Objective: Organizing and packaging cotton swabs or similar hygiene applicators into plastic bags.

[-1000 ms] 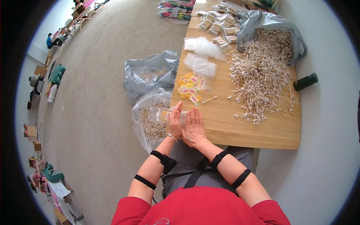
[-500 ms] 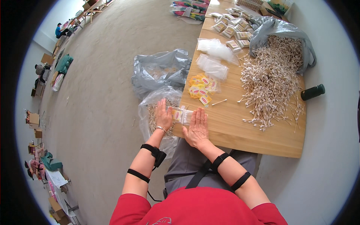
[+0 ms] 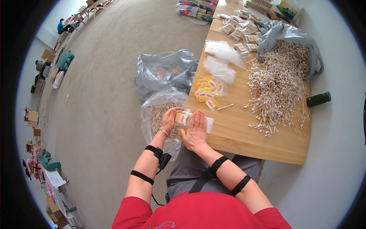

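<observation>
— So, what did the person have in hand, starting from the left?

— The left hand (image 3: 169, 119) was curled round the left end of a small clear packet of cotton swabs (image 3: 184, 118), its grip closed on it at the near left corner of the tabletop (image 3: 244, 141). The right hand (image 3: 195, 131) lay flat on the packet's middle, fingers straight and together, pressing rather than clasping.

— How would it handle?

— Light, I'd say, with slick soft film over a bundle of thin sticks, so it could slip or bend. Holding it by the ends looked safest.

— Which way did it lie?

— Its long axis ran left to right along the near edge, a white flap (image 3: 209, 124) poking out at the right end. Further right lay a loose swab (image 3: 225, 107), then the big heap of swabs (image 3: 276, 87).
</observation>
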`<action>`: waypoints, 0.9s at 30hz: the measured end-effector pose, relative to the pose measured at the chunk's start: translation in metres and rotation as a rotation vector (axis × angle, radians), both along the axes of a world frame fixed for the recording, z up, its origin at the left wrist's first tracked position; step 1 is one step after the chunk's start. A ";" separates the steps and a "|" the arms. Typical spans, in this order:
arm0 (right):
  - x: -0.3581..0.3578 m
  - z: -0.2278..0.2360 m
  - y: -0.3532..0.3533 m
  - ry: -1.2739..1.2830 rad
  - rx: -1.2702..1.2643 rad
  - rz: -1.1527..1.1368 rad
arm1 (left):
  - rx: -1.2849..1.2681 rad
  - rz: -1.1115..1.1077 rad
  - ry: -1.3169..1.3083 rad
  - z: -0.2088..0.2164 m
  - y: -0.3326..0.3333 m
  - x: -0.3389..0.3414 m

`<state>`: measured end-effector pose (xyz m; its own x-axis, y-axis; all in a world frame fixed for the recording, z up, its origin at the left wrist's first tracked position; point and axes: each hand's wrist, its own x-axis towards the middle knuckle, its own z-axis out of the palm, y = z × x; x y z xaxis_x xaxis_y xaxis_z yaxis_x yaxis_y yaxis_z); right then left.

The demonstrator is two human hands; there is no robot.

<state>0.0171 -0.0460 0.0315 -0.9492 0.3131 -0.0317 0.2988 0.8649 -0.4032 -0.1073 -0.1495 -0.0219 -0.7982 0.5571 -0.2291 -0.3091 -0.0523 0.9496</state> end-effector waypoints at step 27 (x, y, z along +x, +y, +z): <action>-0.038 -0.002 -0.001 0.581 -0.852 -0.166 | 0.094 -0.052 -0.087 0.018 -0.007 0.003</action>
